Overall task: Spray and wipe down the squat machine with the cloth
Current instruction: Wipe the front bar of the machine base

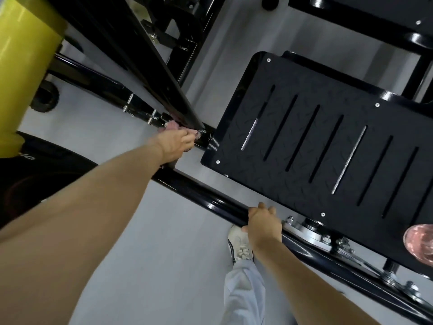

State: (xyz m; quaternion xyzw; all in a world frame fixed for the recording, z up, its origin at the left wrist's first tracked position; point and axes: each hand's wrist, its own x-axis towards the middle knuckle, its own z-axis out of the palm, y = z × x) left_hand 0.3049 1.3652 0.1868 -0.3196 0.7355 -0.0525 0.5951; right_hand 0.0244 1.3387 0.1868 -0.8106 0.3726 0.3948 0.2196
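**Wiping the joint at the footplate corner**

Nearest, a white shoe [239, 245] stands on the grey floor [152, 266], just this side of the lower frame tube [203, 195]. The right hand [264, 222] grasps that tube, fingers hooked over the top and thumb underneath, apparently as a brace. Farther out, the left hand [174, 144] clutches the pink cloth [171, 126]. Its curled fingers bunch the cloth and press it onto the black joint [206, 137], where the slanted post [150, 71] meets the base beside the corner of the slotted footplate [328, 137]. Pale flecks on the joint may be spray (too blurred to be sure). Beyond lie the yellow pad [21, 66] and more of the squat machine [365, 29].

The step in hand reads as wiping. The next move likely calls for firm pressure while the cloth is drawn round the joint, then up the post or across the footplate. Spraying again would need a free hand. A pinkish translucent object [419, 242] at the right edge may be the bottle; I cannot tell.
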